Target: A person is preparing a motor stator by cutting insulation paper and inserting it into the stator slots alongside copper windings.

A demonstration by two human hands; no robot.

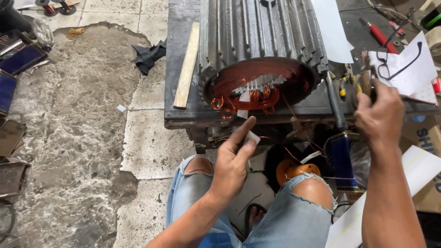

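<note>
Closest to the camera, the left hand (232, 160) is pinching a small white slip (251, 137) between thumb and fingertips, just below the bench edge and over the torn jeans (294, 216). It looks like thin insulating paper, so I'm guessing light, floppy and easy to crease; an edge grip like this one suits it. The right hand (379, 117) is closed around a bundle of thin strips (366, 73) at the right side of the bench (181, 59). Further out, the ribbed motor stator (257, 32) is lying on its side, copper windings (250, 82) facing the person. Those loose wire loops are crowding the opening and probably snag easily. A wooden stick (187, 64) is lying to its left, pliers (345, 82) and papers (409, 69) to its right.
</note>
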